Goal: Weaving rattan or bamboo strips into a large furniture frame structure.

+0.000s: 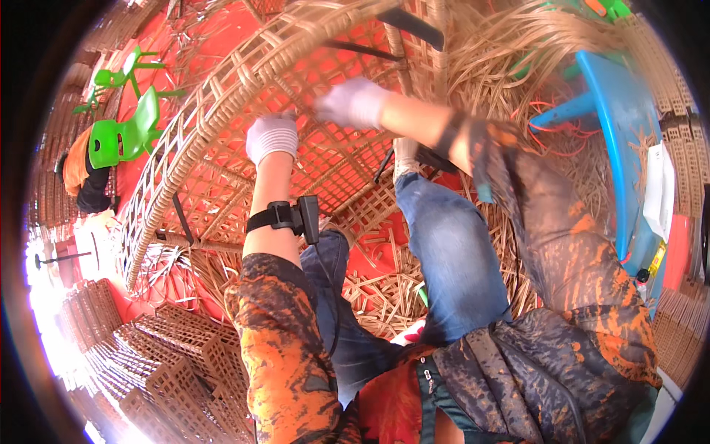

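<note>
A large woven wicker frame [194, 127] of tan strands with a thick wrapped rim stands tilted before my knees, with black bars [418, 29] at its edges. My left hand [274, 138], in a whitish knit glove, is at its open lattice. Its fingers are curled closed; whatever they hold is too small or hidden to make out. To the right, my right hand [355, 103] in a matching glove hovers over or at the lattice. Motion smears its fingers, so I cannot tell whether it grips a strand.
Loose wicker strands [488, 59] lie heaped at the far right and around my feet on the red floor [370, 259]. A blue plastic stool [610, 148] lies tipped at right. Green chairs [129, 137] and a person [78, 174] are at left. Stacked woven panels [170, 355] fill the lower left.
</note>
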A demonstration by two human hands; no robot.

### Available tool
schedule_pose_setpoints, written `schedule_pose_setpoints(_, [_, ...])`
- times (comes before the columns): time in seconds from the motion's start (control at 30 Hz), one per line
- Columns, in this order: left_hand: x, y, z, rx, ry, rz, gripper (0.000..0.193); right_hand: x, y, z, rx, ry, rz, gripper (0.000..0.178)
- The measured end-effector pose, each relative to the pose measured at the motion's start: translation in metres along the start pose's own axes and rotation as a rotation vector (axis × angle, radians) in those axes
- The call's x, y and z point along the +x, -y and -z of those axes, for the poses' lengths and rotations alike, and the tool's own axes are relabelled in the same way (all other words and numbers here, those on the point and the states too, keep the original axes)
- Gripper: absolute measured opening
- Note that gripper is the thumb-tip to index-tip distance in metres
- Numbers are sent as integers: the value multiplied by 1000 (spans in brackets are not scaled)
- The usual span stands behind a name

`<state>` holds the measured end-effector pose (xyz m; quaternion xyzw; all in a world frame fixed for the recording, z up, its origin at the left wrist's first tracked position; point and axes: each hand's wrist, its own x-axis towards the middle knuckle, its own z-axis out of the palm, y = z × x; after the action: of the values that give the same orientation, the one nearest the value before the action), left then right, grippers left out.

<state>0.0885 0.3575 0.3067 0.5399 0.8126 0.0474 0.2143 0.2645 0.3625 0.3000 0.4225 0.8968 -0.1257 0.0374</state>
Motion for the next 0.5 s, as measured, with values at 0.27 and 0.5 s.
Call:
schedule_pose_setpoints(0.27, [-5, 38, 3, -405, 42, -335, 38, -274, -13, -33, 575, -81, -320, 27])
schedule_pose_setpoints(0.5, [-15, 32, -22, -932, 250, -267, 22, -583, -17, -155, 1048, 83, -1368, 25])
